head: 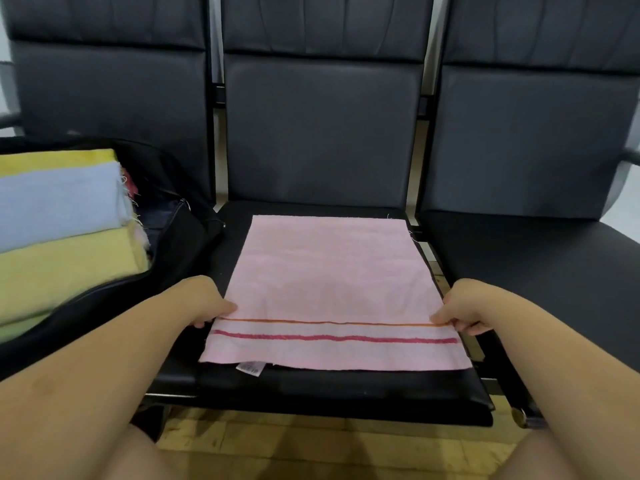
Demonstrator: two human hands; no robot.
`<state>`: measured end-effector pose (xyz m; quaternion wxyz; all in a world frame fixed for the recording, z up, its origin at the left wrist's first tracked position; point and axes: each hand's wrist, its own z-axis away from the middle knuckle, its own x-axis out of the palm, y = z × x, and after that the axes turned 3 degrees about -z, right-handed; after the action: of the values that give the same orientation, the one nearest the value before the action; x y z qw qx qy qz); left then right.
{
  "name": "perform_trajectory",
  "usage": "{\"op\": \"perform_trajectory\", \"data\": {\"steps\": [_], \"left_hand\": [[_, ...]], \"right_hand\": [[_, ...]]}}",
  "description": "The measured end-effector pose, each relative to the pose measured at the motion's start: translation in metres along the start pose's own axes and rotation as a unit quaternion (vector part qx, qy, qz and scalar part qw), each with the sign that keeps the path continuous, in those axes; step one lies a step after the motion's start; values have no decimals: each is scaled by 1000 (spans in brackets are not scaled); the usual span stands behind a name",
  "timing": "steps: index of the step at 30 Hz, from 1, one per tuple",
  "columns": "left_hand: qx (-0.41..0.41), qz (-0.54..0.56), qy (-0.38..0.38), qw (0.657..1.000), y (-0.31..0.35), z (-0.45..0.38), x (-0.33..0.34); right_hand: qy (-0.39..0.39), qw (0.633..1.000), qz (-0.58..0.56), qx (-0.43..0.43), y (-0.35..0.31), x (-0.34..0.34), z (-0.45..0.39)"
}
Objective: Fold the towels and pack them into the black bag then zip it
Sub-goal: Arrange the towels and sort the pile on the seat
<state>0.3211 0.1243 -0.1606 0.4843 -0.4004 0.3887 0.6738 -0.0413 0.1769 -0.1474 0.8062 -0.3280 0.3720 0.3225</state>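
A pink towel with an orange and a red stripe lies flat on the middle black seat. My left hand pinches its left edge near the orange stripe. My right hand pinches its right edge at the same height. A white label sticks out under the near edge. The black bag lies open on the left seat. It holds a stack of folded towels, yellow and light blue.
Three black padded seats stand in a row with tall backrests. The right seat holds nothing. A metal armrest shows at the far right. Yellowish floor tiles lie below the seat's front edge, between my knees.
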Motion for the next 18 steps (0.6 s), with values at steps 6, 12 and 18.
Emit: {"op": "perform_trajectory", "data": {"steps": [6, 12, 18], "left_hand": [[13, 108, -45, 993, 3, 15, 4], [13, 87, -29, 996, 2, 13, 2], [17, 97, 18, 995, -1, 8, 0]], "right_hand": [[18, 997, -69, 21, 6, 5, 1], [66, 995, -76, -4, 1, 9, 2], [50, 997, -65, 15, 2, 12, 3]]}}
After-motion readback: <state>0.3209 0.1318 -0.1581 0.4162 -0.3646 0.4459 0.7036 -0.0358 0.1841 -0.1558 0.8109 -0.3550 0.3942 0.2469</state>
